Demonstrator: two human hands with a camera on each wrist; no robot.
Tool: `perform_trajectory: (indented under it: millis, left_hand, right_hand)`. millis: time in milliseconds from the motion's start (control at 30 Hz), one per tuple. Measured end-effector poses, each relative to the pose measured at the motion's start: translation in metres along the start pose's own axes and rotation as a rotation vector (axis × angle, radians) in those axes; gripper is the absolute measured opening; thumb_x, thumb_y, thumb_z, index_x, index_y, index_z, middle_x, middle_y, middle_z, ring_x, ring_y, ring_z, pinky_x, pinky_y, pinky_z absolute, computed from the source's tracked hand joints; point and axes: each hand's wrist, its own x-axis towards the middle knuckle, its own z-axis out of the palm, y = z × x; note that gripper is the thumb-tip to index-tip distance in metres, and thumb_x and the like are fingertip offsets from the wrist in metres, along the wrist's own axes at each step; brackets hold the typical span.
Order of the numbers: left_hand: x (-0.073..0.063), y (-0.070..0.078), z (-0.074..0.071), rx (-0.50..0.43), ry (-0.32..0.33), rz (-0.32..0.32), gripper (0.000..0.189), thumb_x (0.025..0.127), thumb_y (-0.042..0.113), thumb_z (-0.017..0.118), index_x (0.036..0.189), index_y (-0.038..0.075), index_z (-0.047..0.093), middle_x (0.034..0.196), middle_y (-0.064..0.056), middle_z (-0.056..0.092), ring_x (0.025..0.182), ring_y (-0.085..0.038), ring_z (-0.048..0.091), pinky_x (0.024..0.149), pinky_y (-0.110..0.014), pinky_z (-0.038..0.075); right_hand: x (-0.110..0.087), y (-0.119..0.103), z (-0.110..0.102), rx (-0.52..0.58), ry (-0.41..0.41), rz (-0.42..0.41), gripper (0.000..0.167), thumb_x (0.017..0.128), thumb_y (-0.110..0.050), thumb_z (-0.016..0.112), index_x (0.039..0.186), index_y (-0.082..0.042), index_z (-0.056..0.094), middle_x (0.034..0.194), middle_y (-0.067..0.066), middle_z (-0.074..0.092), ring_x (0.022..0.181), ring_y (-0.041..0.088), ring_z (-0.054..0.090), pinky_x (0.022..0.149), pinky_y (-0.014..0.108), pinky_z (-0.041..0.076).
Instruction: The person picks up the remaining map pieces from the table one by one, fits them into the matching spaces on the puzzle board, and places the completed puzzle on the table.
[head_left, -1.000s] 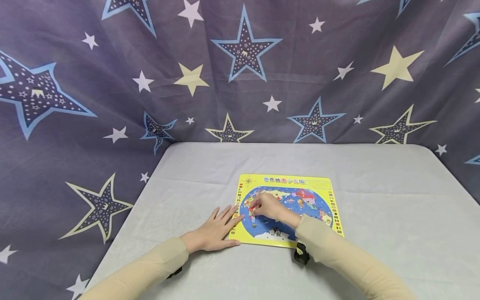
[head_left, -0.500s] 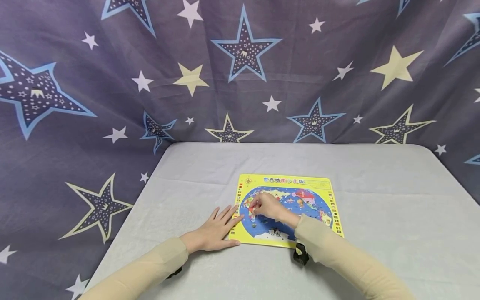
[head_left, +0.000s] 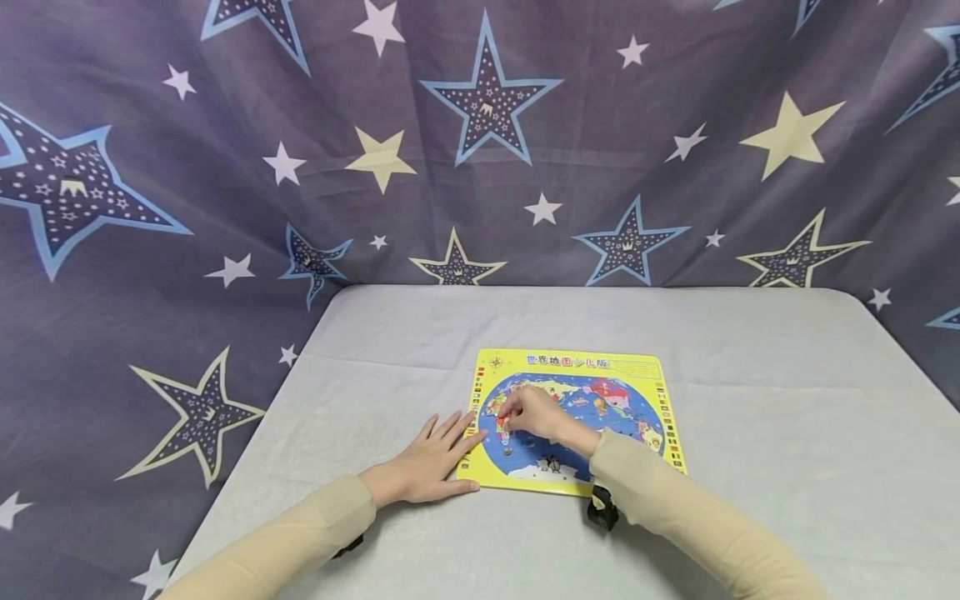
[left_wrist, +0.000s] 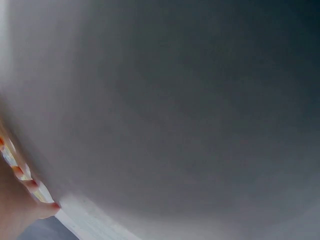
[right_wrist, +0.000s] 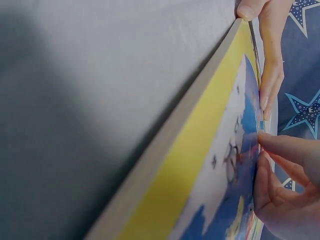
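Note:
A yellow-bordered children's world map puzzle board [head_left: 585, 484] with a blue ocean lies flat on the table. In the head view my left hand [head_left: 429, 461] rests spread at its left edge, fingers straight over the border and thumb by the near corner. My right hand [head_left: 536, 413] reaches over the map's left part, its thumb and fingertips pinching a small red puzzle piece [head_left: 502, 417] close over the board. The right wrist view shows my right fingers [right_wrist: 287, 150] low at the map surface; they hide most of the piece. Only part of my left hand [left_wrist: 25, 205] shows in the left wrist view.
A pale grey cloth covers the table [head_left: 787, 417]. Behind it and on the left hangs a dark star-patterned curtain [head_left: 570, 125]. A black wrist device [head_left: 602, 510] sits under the right cuff, just off the board's near edge.

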Motion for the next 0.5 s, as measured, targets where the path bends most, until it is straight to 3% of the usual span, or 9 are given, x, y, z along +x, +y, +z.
perform_trajectory:
  millis: [367,500]
  left_hand:
    - [-0.0007,-0.0002,0.0011,-0.006,0.003,-0.003,0.076,0.083,0.068,0.023,0.143,0.022,0.015,0.149,-0.006,0.003,0.135,-0.025,0.004,0.105,-0.051,0.006]
    - [0.0006,-0.0002,-0.0003,-0.007,-0.003,-0.003,0.076,0.083,0.068,0.023,0.143,0.023,0.015,0.149,-0.006,0.003,0.135,-0.026,0.004,0.105,-0.051,0.006]
  right_hand:
    - [-0.0006,0.0010,-0.0002,0.025,0.004,0.021,0.010,0.074,0.001,0.067,0.084,0.000,0.067,0.062,0.001,0.057,0.053,0.009,0.049,0.050,0.021,0.041]
    - [-0.0021,0.0015,-0.0048,0.037,-0.008,-0.014,0.010,0.076,0.000,0.066,0.086,0.001,0.067,0.065,0.004,0.058,0.054,0.009,0.049,0.051,0.021,0.041]
